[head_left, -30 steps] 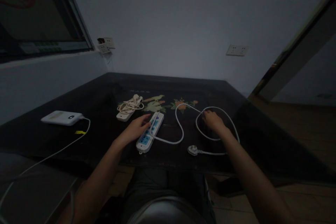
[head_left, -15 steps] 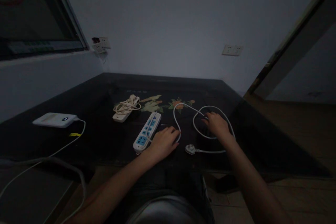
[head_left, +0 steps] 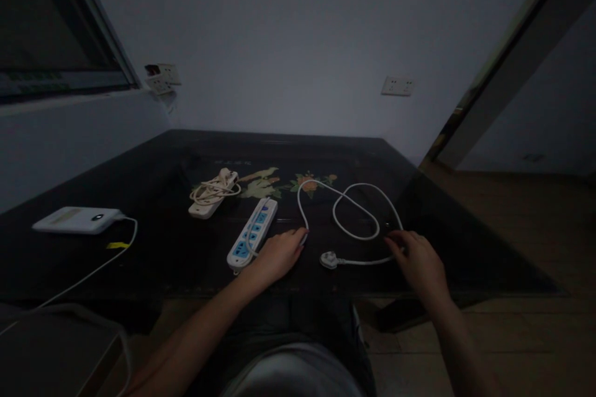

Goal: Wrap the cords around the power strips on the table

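Note:
A white power strip with blue sockets (head_left: 254, 232) lies slanted on the dark table. Its white cord (head_left: 367, 238) runs across itself, under my left hand and out into a loop to the right. Closed on the cord beside the strip is my left hand (head_left: 280, 254). My right hand (head_left: 418, 258) has its fingers around the cord at the loop's right side, thumb and fingers close together. Between the two hands the plug (head_left: 328, 260) rests on the table at the cord's end.
A second power strip (head_left: 205, 209) wrapped in its cord (head_left: 216, 188) lies behind on the left. Further left sit a white power bank (head_left: 77, 219) with a cable and a yellow tag (head_left: 118, 245). Sockets (head_left: 397, 86) are on the back wall.
My right hand has left the cord's crossing near the loop's middle and moved right and nearer, to the loop's outer side. My left hand stays on the cord. The view has shifted slightly.

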Available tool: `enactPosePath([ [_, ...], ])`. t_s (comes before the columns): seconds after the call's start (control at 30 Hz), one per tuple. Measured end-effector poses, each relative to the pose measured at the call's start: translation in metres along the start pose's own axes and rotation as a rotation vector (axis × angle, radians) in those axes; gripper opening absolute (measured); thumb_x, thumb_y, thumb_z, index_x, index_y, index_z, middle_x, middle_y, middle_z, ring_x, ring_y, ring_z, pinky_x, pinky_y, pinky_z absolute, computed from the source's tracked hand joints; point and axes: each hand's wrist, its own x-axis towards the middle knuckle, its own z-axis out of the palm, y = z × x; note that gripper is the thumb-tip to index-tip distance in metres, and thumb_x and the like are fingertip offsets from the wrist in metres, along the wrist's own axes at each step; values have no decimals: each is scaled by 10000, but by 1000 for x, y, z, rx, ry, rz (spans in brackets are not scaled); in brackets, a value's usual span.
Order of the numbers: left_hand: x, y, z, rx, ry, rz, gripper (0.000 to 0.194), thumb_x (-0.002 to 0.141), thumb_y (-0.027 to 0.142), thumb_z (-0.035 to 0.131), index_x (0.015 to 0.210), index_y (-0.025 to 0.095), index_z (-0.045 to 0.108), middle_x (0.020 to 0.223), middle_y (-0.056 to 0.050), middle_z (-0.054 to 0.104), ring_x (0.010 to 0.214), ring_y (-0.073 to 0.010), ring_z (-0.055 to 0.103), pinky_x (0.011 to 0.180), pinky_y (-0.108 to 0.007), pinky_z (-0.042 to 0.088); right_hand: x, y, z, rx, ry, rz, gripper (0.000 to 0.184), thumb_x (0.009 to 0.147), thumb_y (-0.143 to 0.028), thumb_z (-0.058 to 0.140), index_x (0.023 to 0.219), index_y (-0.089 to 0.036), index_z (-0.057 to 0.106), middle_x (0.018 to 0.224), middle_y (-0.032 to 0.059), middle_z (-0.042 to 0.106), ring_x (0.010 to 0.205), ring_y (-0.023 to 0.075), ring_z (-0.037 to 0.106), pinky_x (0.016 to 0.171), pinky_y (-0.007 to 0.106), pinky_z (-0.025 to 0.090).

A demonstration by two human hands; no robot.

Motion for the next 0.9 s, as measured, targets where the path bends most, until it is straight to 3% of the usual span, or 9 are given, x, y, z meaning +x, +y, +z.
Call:
enactPosePath([
  [0.1,-1,-1,-3,10,1,-2,380,889,230,465,1267,261,489,1142,-80,655,988,-235,654,830,-345,498,-15,12,-6,53,4,48,274,891,-414,484,917,-189,638,900,93,651,887,274,596,763,382,463],
  [0.2,1,-2,-6,25,16,30,337,887,253,480,1219,251,539,1115,-77,654,980,-229,649,830,-333,496,-29,8,-6,176,-30,5,248,892,-386,483,904,-197,643,907,86,656,899,262,594,785,380,467],
  [0.37,20,4,-26,66,131,117,315,905,261,452,1196,215,562,1112,-87,640,1002,-229,625,837,-326,492,-39,-29,6,289,-115,-137,164,881,-283,526,950,-207,654,973,77,660,959,240,586,857,363,468],
  [0.53,75,42,-45,121,208,380,291,909,222,442,1170,189,568,1109,-81,632,1043,-219,597,852,-326,493,-34,-74,10,183,-266,-207,277,843,-121,517,1070,-202,654,1062,77,649,1010,228,571,859,328,474],
  [0.63,120,73,-29,193,176,557,325,899,136,417,1187,181,559,1134,-90,618,1035,-211,595,821,-323,499,-32,-93,7,90,-354,-193,389,822,-47,467,1131,-210,640,1101,74,637,1039,228,549,865,316,461],
  [0.73,157,95,4,333,134,799,428,883,61,405,1246,254,523,1289,-94,543,1137,-217,544,811,-325,489,-29,-103,5,-13,-429,-164,405,818,-22,427,1104,-203,649,1068,83,639,1037,239,537,837,314,446],
  [0.8,173,103,25,410,76,962,398,910,101,397,1239,283,527,1364,-80,502,1202,-223,506,824,-342,481,-26,-104,4,-53,-463,-170,397,813,-10,412,1059,-205,655,1046,79,640,1021,242,535,815,314,434],
  [0.9,186,105,44,473,23,1035,296,897,147,464,1158,228,577,1299,-85,568,1144,-214,555,828,-337,470,-24,-96,1,-73,-490,-186,387,822,0,386,1018,-198,654,1037,78,635,1004,240,532,820,320,413],
])
